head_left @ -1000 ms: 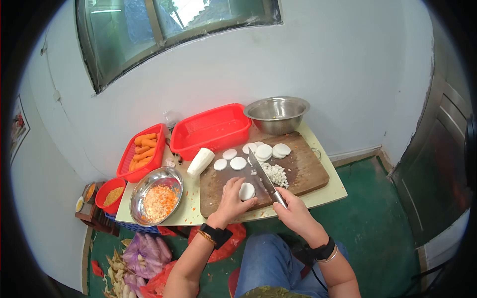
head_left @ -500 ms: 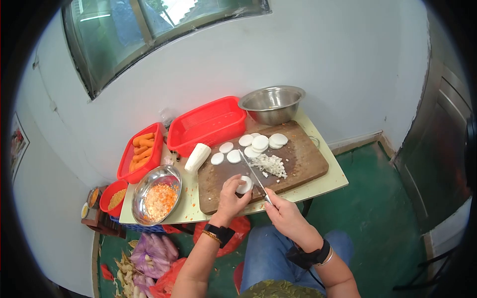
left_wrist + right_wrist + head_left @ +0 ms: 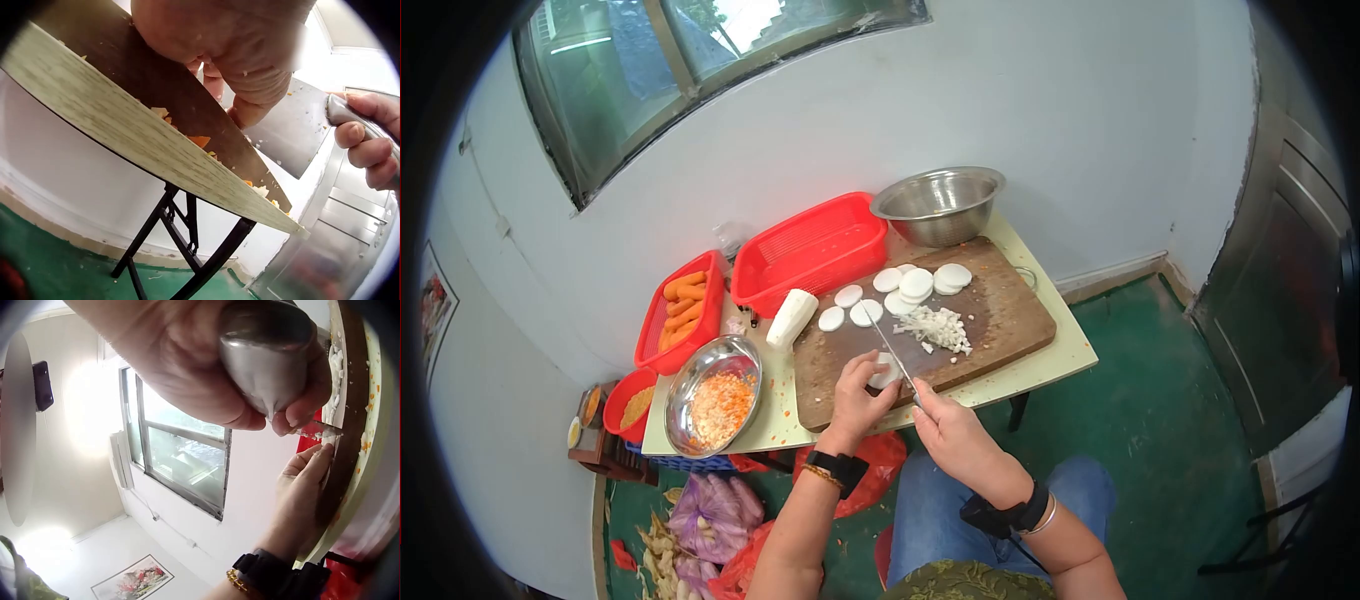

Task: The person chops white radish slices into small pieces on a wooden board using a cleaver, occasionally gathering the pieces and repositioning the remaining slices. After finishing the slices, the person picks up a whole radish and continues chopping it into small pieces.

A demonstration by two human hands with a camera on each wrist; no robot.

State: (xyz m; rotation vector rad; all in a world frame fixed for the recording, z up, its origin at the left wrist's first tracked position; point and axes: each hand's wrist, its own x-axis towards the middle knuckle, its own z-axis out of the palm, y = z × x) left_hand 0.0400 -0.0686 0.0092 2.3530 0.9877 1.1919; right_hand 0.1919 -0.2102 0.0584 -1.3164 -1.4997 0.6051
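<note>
Radish slice [image 3: 886,371] half under left hand [image 3: 855,395]

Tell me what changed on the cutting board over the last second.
The knife, held in the right hand, has come down from a slant across the board onto the white slice that the left hand keeps pinned. That slice now shows less under the fingers. The diced pile, the row of uncut slices and the cutting board stayed put.

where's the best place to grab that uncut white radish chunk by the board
Grip the radish chunk round its middle, coming from above. It lies on its side on the table, left of the board, long flanks exposed and its ends nearer the red basket.
</note>
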